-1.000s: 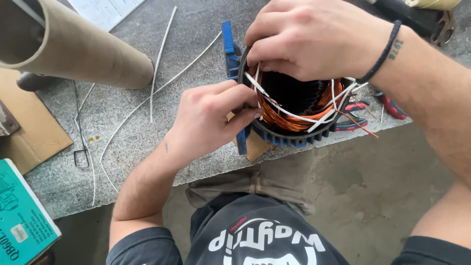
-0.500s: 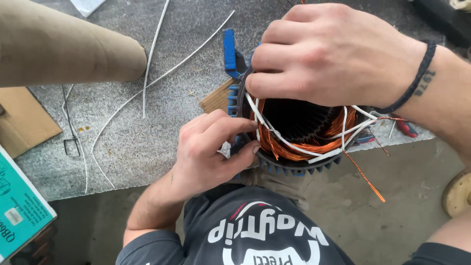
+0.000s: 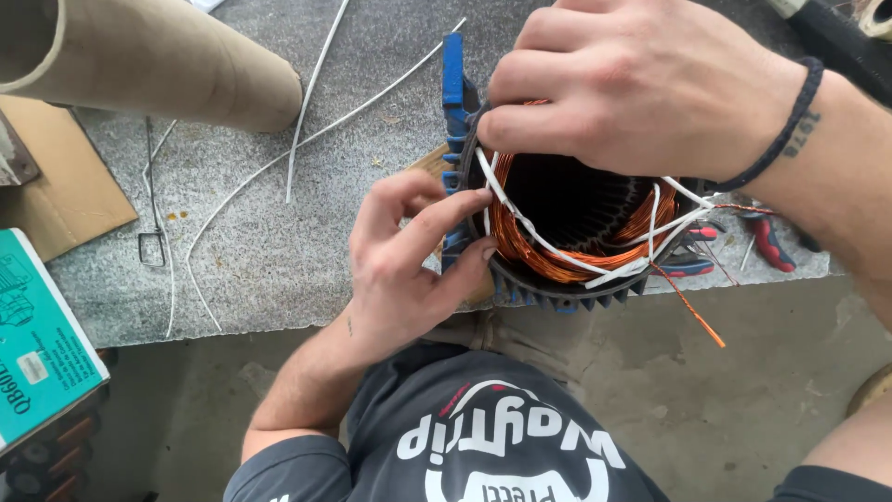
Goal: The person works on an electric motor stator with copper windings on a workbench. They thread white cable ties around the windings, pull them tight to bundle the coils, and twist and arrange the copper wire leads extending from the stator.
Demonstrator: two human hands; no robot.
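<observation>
Copper wire fills the round motor shell, coiled around its dark hollow middle and crossed by white sleeves. The shell, with its blue fins, sits at the near edge of the grey stone desk, partly overhanging it. The left hand presses against the shell's left rim, its fingertips closed in a pinch on the white sleeves and wire there. The right hand lies over the shell's far rim, fingers curled down onto the coil; its grip is closed on the winding, though what exactly the fingers clasp is hidden beneath them. An orange lead hangs off the shell past the desk edge. Right of the shell lie red-handled pliers. Left of the shell, loose white strips trail across the stone, with a cardboard tube beyond them and a flat cardboard piece further left. A teal box sits well left of the shell, below the desk edge. The stone between the shell and the tube is mostly bare. Below the shell is a concrete floor.
</observation>
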